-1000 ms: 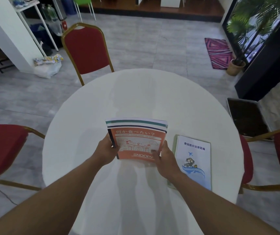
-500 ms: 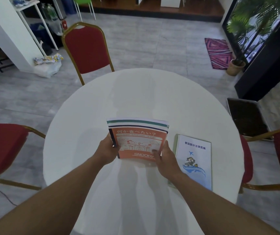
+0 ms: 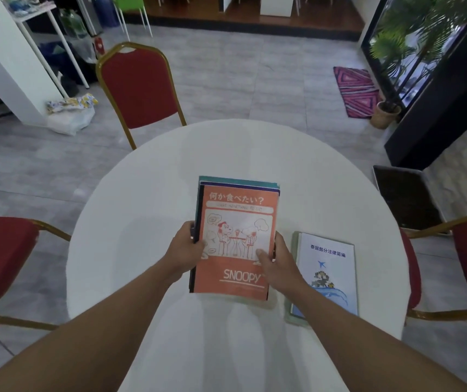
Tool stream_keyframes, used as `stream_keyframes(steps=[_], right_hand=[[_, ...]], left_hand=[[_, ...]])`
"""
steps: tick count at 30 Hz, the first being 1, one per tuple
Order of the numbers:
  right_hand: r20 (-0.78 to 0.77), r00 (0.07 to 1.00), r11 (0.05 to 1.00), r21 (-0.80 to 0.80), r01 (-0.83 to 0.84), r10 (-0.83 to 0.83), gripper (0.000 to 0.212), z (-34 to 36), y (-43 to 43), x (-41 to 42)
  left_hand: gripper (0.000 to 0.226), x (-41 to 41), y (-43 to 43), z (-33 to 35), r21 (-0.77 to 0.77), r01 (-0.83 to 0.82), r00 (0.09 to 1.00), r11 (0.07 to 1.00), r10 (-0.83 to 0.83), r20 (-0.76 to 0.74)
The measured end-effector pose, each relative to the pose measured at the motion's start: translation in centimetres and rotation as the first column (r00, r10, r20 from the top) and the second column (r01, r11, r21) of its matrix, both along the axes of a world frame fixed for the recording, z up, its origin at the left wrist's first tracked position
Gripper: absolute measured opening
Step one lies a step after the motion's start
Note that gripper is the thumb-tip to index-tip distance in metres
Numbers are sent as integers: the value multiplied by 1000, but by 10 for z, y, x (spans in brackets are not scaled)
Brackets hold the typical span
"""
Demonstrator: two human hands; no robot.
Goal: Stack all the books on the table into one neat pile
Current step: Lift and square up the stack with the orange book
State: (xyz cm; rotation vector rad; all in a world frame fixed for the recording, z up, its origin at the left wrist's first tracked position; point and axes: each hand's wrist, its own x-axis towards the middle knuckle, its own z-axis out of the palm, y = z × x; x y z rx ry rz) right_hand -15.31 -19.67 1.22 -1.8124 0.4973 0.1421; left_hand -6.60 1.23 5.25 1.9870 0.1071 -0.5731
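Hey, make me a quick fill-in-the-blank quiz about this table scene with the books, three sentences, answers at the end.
1. The English word printed large near the bottom of the orange book is ____.
2. The white book with the blue airplane lies to the ____ of the pile.
3. The left hand and right hand grip the pile's two ____ edges.

Answers: SNOOPY; right; side

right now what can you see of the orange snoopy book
The orange book tops a pile held over the white table. Its paper cover faces up: Japanese title, a red line drawing of cartoon figures at a table, SNOOPY underlined below. The left hand grips its left edge, and the right hand its right, thumb on the cover. Teal and dark book edges show behind it.
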Motion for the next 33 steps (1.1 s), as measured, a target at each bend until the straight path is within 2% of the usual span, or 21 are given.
stream_keyframes(steps=[4, 8, 13, 19, 22, 24, 27, 33], right_hand=[[-47, 997, 987, 140, 74, -68, 32, -4, 1, 17], [-93, 984, 975, 148, 166, -154, 29, -15, 1, 47], [-128, 965, 969, 63, 239, -230, 27, -27, -2, 88], [-140, 952, 959, -115, 257, -272, 19, -41, -21, 138], [-140, 948, 944, -212, 254, -286, 25, -53, -30, 158], [-178, 935, 926, -280, 252, -308, 30, -63, -32, 167], [-223, 919, 868, -455, 198, -326, 30, -78, -30, 169], [-211, 926, 855, -487, 177, -312, 45, -89, -27, 167]], left_hand=[[25, 15, -9, -8, -31, -31, 999, 999, 30, -16], [21, 41, -18, -24, -18, -19, 1000, 1000, 19, -6], [25, 82, -31, -49, 70, -12, 999, 997, 10, 35], [26, 131, -53, -81, 155, 72, 995, 985, -82, 58], [35, 147, -63, -97, 218, 114, 991, 969, -126, 40], [42, 153, -68, -108, 340, 116, 989, 933, -139, 46], [46, 157, -67, -119, 555, 113, 966, 824, -222, 134], [43, 156, -66, -122, 598, 158, 953, 785, -281, 117]])
